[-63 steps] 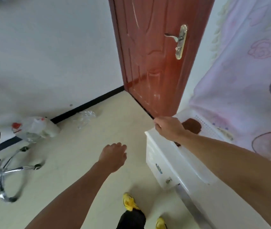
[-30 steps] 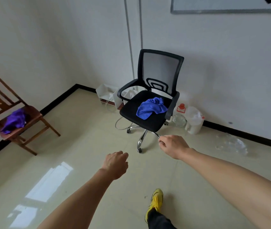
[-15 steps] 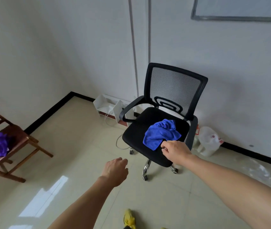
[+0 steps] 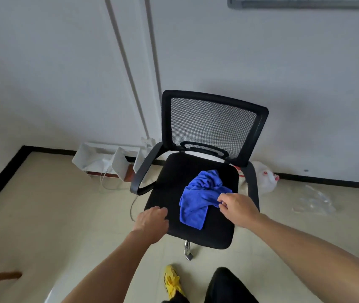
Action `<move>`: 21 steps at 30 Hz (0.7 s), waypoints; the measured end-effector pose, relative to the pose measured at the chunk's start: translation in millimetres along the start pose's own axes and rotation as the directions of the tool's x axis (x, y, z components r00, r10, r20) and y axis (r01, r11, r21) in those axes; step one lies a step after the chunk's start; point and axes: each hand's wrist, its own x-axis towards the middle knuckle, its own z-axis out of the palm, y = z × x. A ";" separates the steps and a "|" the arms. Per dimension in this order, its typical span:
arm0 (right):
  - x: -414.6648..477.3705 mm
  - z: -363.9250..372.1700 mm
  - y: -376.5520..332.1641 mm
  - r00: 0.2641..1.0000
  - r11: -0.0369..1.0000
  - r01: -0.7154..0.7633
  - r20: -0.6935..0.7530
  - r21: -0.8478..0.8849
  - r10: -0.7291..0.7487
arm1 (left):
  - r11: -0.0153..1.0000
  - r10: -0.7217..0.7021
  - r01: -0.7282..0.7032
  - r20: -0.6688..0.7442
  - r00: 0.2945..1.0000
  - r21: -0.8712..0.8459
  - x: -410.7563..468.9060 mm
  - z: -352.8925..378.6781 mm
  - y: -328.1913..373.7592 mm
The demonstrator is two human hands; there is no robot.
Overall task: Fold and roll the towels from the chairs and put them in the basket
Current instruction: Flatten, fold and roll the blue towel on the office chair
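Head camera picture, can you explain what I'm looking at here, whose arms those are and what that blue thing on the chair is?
There is no machine here. A person wears a wide-angle camera on the head, looking forward and down, so both bare arms reaching into the picture are their own. They stand facing a black office chair with a mesh back, set against a white wall. A crumpled blue towel lies on its seat. The right hand is at the towel's right edge, thumb and fingers pinching there; whether it has a firm hold is hard to tell. The left hand is at the seat's front left edge, empty. Below you see a yellow shoe on the tiled floor.
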 end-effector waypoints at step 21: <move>188.9 147.2 131.9 0.898 0.890 -0.430 0.178 0.153 0.403 | 0.420 -0.413 0.635 0.486 0.770 -0.649 265.8 150.6 -1.2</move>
